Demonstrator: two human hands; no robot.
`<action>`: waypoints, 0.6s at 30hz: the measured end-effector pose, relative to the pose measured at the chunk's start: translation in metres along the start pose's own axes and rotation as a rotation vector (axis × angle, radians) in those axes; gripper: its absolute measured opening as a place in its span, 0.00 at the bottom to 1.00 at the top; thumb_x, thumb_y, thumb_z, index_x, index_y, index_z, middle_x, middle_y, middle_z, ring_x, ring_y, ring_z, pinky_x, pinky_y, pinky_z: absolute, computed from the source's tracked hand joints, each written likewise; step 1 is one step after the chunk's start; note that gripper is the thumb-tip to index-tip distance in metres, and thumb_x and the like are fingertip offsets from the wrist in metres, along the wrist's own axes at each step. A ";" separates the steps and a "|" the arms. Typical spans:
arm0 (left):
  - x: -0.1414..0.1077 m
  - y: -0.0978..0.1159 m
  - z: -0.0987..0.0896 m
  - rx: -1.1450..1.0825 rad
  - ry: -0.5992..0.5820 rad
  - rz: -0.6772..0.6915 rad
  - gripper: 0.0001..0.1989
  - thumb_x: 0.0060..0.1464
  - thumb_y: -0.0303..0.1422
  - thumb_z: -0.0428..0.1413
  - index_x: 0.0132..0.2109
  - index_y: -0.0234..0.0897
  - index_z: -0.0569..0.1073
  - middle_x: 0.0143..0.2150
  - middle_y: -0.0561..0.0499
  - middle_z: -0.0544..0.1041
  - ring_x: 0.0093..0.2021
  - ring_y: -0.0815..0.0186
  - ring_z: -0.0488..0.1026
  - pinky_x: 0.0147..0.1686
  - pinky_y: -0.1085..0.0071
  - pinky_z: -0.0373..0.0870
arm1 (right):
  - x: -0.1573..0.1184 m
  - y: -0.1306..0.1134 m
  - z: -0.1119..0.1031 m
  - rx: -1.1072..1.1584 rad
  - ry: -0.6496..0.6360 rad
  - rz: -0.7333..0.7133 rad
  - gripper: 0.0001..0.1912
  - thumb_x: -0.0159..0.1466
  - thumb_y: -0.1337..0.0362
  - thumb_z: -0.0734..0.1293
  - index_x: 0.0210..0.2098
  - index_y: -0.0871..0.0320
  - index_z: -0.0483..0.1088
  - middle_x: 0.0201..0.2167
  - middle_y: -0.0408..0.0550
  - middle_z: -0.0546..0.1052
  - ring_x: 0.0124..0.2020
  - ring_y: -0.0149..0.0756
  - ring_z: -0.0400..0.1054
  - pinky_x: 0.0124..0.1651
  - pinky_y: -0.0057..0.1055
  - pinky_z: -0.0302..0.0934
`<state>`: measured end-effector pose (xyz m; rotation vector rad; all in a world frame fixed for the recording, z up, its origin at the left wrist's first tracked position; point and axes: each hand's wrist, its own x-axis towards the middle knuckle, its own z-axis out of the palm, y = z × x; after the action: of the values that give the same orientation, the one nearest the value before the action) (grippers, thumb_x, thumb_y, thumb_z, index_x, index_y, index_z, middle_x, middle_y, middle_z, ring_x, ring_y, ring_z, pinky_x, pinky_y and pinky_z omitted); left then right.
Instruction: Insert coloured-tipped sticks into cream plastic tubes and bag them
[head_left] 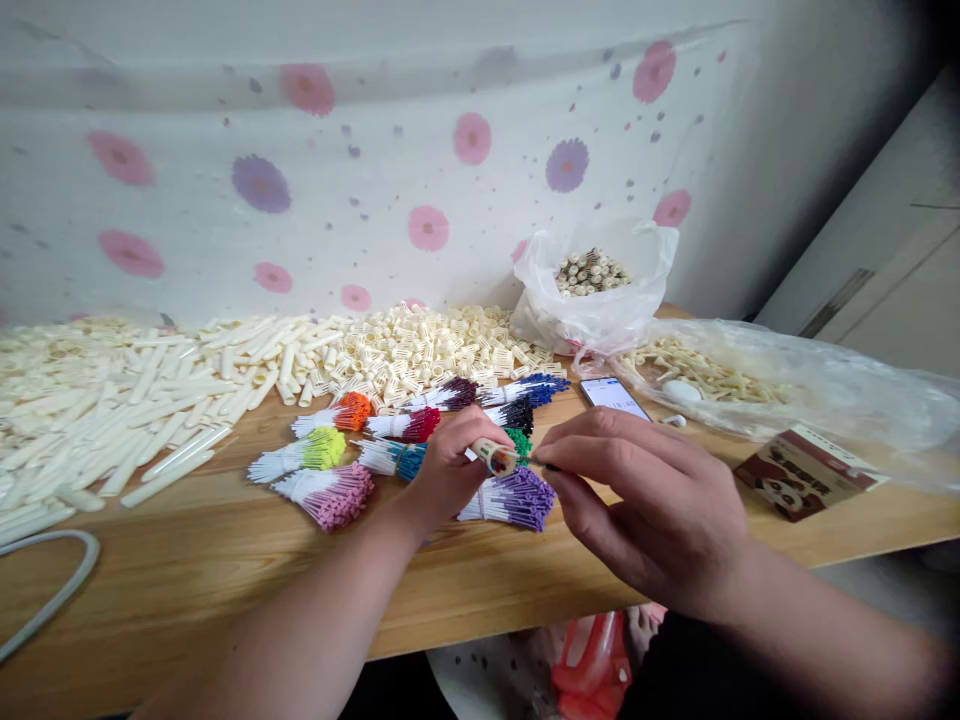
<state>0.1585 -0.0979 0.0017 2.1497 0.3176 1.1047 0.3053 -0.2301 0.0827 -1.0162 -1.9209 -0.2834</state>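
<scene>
My left hand [450, 460] is closed around a short cream multicolour pen barrel [496, 458], its open end facing right, with coloured bits showing inside. At that opening, my right hand [649, 505] pinches a thin pen refill [534, 462] between thumb and fingers; its colour is hard to make out. Under and around my hands lie bundles of white refills with coloured ends: purple [529, 498], pink [341, 497], yellow [322, 450], orange [349, 411], red [421, 425], dark blue [540, 389] and black [517, 413]. The green bundle [519, 442] and the light blue bundle [409, 460] are partly hidden by my left hand.
Long cream tubes [172, 400] heap at the left, short slotted cream pieces [427, 345] behind the bundles. A white bag [547, 300] holds assembled-looking pieces. At right are a phone [611, 395], earbud case [681, 391], clear bag [825, 370] and small box [806, 475]. A cable [86, 565] curves at left.
</scene>
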 end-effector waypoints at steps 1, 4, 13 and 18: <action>0.000 0.000 0.000 0.010 0.003 0.024 0.07 0.54 0.36 0.57 0.32 0.37 0.74 0.29 0.52 0.70 0.31 0.68 0.67 0.33 0.71 0.64 | -0.001 0.001 0.001 0.007 0.005 0.009 0.07 0.61 0.73 0.63 0.38 0.58 0.66 0.29 0.47 0.75 0.30 0.31 0.69 0.32 0.27 0.65; 0.000 0.001 -0.002 0.048 -0.013 0.074 0.09 0.54 0.38 0.57 0.37 0.37 0.73 0.32 0.51 0.69 0.34 0.67 0.67 0.35 0.70 0.64 | -0.003 0.003 0.002 -0.011 -0.014 0.020 0.06 0.60 0.74 0.64 0.37 0.60 0.67 0.29 0.48 0.74 0.30 0.31 0.68 0.33 0.28 0.63; -0.002 0.007 -0.006 0.232 -0.056 0.118 0.24 0.62 0.46 0.38 0.51 0.37 0.68 0.43 0.45 0.67 0.46 0.61 0.64 0.46 0.62 0.63 | -0.015 0.012 0.009 -0.166 -0.022 0.055 0.12 0.60 0.75 0.64 0.42 0.57 0.71 0.36 0.48 0.69 0.34 0.32 0.62 0.35 0.31 0.60; -0.001 0.013 -0.005 0.276 -0.001 0.176 0.22 0.61 0.46 0.41 0.48 0.37 0.70 0.39 0.46 0.66 0.43 0.63 0.65 0.42 0.66 0.65 | -0.016 0.012 0.011 -0.109 0.026 0.133 0.04 0.59 0.73 0.66 0.32 0.59 0.71 0.31 0.45 0.66 0.32 0.29 0.61 0.33 0.27 0.59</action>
<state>0.1525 -0.1055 0.0112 2.4605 0.2996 1.2170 0.3112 -0.2246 0.0614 -1.2012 -1.8215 -0.3255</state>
